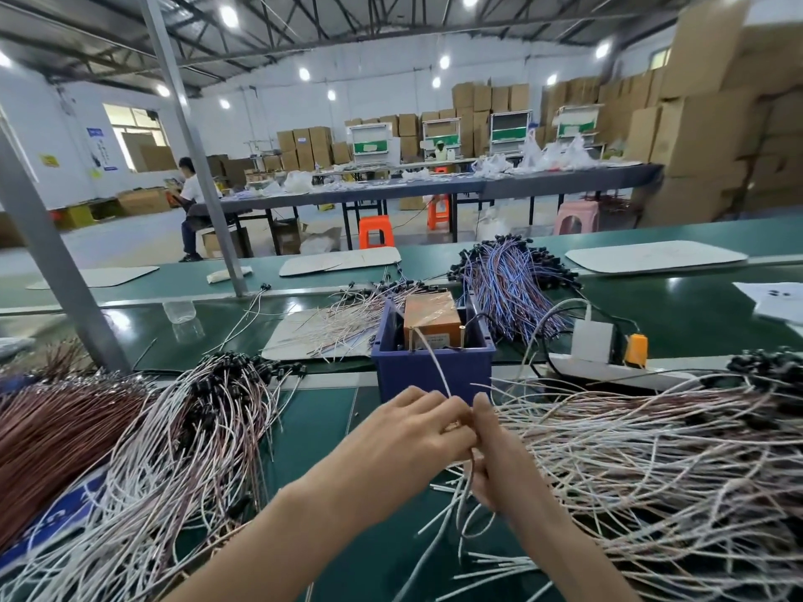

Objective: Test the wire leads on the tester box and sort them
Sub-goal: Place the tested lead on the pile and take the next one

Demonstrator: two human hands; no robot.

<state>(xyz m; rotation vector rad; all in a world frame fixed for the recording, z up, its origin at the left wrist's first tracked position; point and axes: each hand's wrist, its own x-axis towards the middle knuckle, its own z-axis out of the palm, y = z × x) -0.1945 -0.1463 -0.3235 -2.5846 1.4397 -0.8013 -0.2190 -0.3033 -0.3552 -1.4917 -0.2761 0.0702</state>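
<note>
While between both hands (406, 436), wire lead (436, 367).

One camera only, worn on my head: it looks forward and down over the green tabletop (321, 427), wide-angle. My left hand (404, 434) and right hand (493, 454), both pinching a white wire lead (436, 364), sit close under it by the near edge; the far edge and hall (382, 84) bend away above
</note>
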